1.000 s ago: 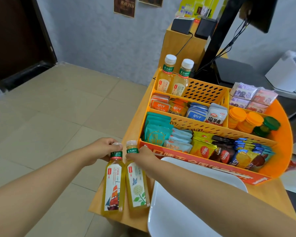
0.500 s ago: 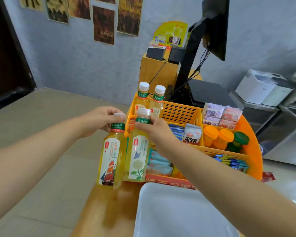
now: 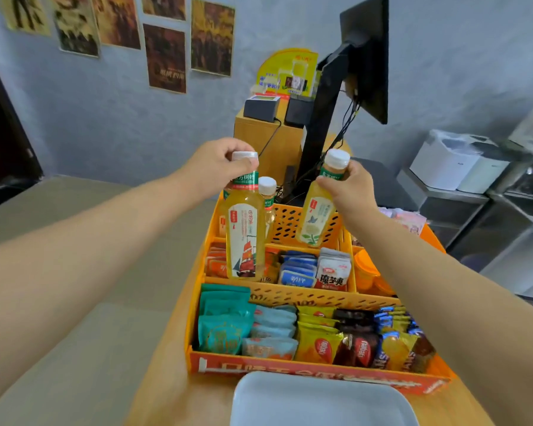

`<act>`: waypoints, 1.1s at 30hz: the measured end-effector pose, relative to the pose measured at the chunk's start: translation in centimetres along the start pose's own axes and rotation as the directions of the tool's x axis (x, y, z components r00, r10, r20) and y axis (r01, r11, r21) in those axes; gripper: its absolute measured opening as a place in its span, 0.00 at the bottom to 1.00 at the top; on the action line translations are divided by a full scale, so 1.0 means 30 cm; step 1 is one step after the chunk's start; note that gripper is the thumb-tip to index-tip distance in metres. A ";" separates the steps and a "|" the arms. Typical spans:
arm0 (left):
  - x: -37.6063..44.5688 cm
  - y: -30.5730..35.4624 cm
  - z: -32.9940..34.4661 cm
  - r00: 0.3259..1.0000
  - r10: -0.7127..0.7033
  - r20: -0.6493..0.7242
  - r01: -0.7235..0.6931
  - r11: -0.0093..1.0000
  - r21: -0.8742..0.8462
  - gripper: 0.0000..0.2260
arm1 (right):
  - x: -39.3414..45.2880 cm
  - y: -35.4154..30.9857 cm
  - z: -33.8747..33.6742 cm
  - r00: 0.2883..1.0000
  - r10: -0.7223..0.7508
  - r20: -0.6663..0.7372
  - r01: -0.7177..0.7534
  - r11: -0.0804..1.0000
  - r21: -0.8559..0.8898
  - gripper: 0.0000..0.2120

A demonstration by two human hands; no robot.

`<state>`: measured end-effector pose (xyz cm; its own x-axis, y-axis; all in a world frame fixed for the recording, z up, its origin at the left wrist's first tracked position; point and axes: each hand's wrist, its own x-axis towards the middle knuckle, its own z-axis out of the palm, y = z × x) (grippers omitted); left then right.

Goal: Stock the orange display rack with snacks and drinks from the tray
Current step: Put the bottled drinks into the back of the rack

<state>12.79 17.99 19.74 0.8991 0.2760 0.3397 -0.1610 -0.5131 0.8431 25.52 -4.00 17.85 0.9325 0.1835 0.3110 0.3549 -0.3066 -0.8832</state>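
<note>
A wooden counter (image 3: 166,385) carries the orange display rack (image 3: 293,295), the white tray (image 3: 320,401) touching its front edge, and a black monitor stand (image 3: 319,130) behind.

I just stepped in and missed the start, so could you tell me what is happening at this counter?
A person is stocking the orange display rack with drinks. The left hand grips a ship-label tea bottle by its cap, and the right hand holds a bird-label bottle by the neck. Both bottles hang over the rack's back section, where another bottle already stands.
</note>
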 end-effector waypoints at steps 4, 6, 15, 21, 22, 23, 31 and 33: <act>0.029 -0.031 0.016 1.000 -0.003 -0.021 0.002 1.000 -0.011 0.08 | 0.042 0.124 0.013 0.995 0.084 0.052 -0.079 0.992 -0.102 0.21; 0.034 -0.045 0.020 0.999 -0.001 -0.037 -0.001 1.000 -0.031 0.07 | 0.047 0.172 0.018 0.990 0.121 0.071 -0.109 0.982 -0.154 0.22; 0.071 -0.066 0.028 0.997 0.015 -0.069 -0.018 0.999 -0.042 0.04 | 0.069 0.139 0.040 0.994 -0.026 0.106 0.059 0.943 -0.327 0.30; 0.098 -0.059 0.010 0.996 0.042 -0.080 -0.046 0.998 -0.048 0.05 | 0.055 -0.037 0.200 0.796 -0.370 0.479 0.595 0.623 -0.508 0.21; 0.101 -0.058 0.008 0.995 0.041 -0.086 -0.046 0.997 -0.058 0.05 | 0.052 -0.040 0.230 0.787 -0.289 0.545 0.594 0.591 -0.546 0.22; 0.103 -0.056 0.006 0.995 0.036 -0.095 -0.043 0.997 -0.069 0.06 | 0.053 -0.039 0.254 0.783 -0.209 0.586 0.588 0.558 -0.586 0.23; 0.155 -0.015 0.031 0.975 0.083 -0.206 -0.106 0.989 -0.106 0.08 | 0.135 -0.023 0.167 0.809 -0.201 0.553 0.560 0.552 -0.618 0.23; 0.175 -0.008 0.055 0.970 0.106 -0.217 -0.125 0.989 -0.079 0.09 | 0.158 -0.019 0.131 0.832 -0.189 0.521 0.528 0.555 -0.643 0.23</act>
<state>18.23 18.23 20.63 0.7671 0.3902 0.5092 -0.3039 -0.4780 0.8241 29.47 0.72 18.44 0.6743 0.6972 0.2434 0.7324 -0.6735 -0.0999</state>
